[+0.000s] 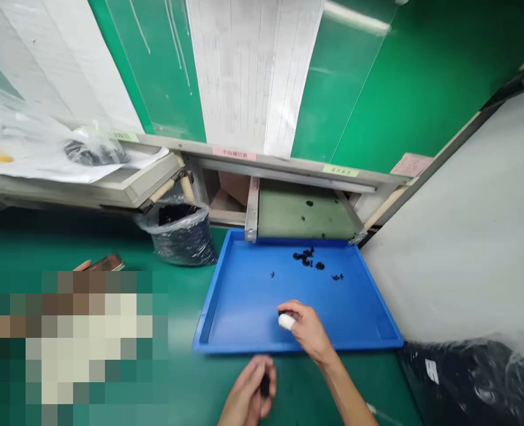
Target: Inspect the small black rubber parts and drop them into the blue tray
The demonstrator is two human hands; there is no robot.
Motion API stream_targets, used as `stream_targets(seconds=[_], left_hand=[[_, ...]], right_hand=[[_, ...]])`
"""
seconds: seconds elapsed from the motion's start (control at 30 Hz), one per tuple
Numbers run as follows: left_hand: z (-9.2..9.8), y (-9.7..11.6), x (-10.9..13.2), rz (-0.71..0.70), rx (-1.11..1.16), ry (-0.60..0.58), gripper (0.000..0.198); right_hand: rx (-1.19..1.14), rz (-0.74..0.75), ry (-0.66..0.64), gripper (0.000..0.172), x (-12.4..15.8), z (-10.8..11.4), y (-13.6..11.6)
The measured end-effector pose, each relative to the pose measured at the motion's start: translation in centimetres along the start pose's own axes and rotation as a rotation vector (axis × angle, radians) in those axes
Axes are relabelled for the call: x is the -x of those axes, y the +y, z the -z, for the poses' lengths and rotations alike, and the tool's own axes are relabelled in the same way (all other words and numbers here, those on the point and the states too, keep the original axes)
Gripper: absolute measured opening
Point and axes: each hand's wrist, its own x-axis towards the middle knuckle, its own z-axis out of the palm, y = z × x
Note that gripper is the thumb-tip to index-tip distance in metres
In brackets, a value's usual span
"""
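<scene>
My right hand (307,330) is over the front of the blue tray (239,302), its fingers pinched on a small black part (282,313). A white wrap or cover (287,321) shows on one of its digits. In front of the tray's near edge, my left hand (249,390) is curled around a black piece (265,386), whose exact shape is blurred. Several small black parts (307,258), some round and some spiky, lie scattered toward the back of the tray.
A green conveyor belt (306,210) bearing a few black pieces ends at the tray's back edge. Left of the tray stands a clear bag of black parts (184,239). A large black bag (470,378) sits at right. Another person's phone (106,262) shows at left, beside a pixelated area.
</scene>
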Motion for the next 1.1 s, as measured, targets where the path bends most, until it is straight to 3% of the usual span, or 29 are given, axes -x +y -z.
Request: stream_targets(seconds=[0.07,0.17,0.3,0.4,0.5,0.6,0.7,0.8,0.93,1.1], left_hand=[[-1.7,1.0,0.6,-0.065,-0.048,-0.080,0.032],[-2.7,1.0,0.9,-0.089,-0.093,-0.132,0.031],[-2.4,-0.9,1.8,-0.018,-0.154,-0.158,0.029],[-1.9,-2.0,2.6,0.045,-0.150,-0.166,0.029],[-1.4,-2.5,3.0,0.061,-0.115,-0.147,0.029],[-0.8,-2.6,3.3,0.044,-0.064,-0.130,0.032],[-0.5,-2.6,3.6,0.045,-0.012,-0.141,0.031],[-0.5,-2.5,4.0,0.047,0.018,-0.172,0.027],[-0.8,-2.3,4.5,0.039,-0.021,-0.224,0.023],[-0.7,-1.8,4.8,0.029,-0.099,-0.246,0.028]], right_hand=[[-0.073,-0.007,0.039,0.025,3.6,-0.2,-0.4],[0.067,0.027,0.082,0.024,8.1,-0.6,-0.9],[0.261,0.149,0.118,0.019,12.0,-1.5,-1.4],[0.265,0.153,0.066,0.021,13.6,-1.6,-1.0],[0.314,0.108,0.054,0.034,15.0,0.2,1.0],[0.641,0.061,0.194,0.043,16.6,3.2,4.7],[0.934,0.001,0.219,0.039,18.3,5.5,8.3],[1.018,0.030,0.184,0.030,19.3,5.9,10.3],[0.864,0.059,0.152,0.025,19.6,4.5,9.2],[0.513,0.104,0.056,0.033,18.4,2.1,3.5]])
